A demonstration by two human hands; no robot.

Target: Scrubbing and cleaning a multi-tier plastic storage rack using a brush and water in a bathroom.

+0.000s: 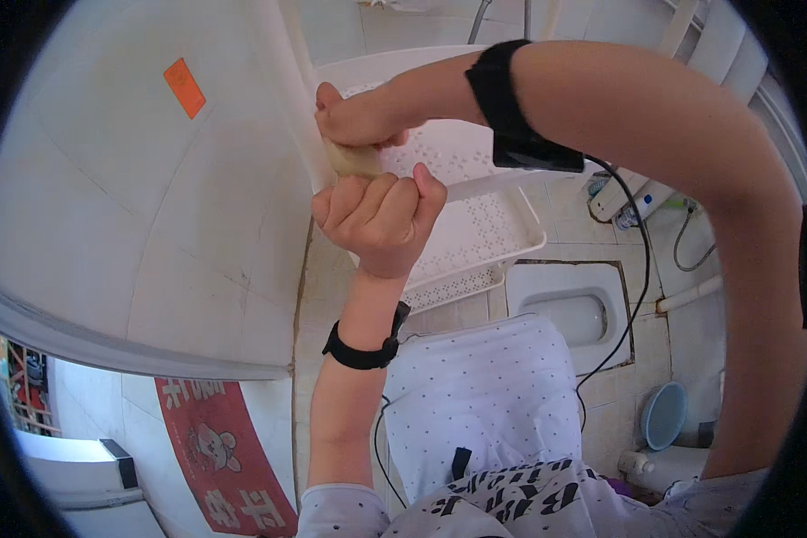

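Note:
A pale yellow, soft-looking cloth point(353, 161) shows in the short gap between my two fists, close to the white wall edge. My left hand point(377, 220) is closed round its near end, knuckles up, with the thumb pointing away from me. Above it, my right hand point(359, 118) grips the far end, the right arm bent high across the view. Most of the cloth is hidden inside the fingers. Both hands are over the left side of a white shelf rack point(522, 224) with perforated trays.
A squat toilet point(569, 309) is set in the tiled floor right of the rack. Farther right are a blue basin point(663, 415) and white pipes point(619, 193). A white wall point(152, 206) with an orange sticker point(185, 88) borders my left. A red mat point(242, 475) lies lower left. Black cables hang by my arms.

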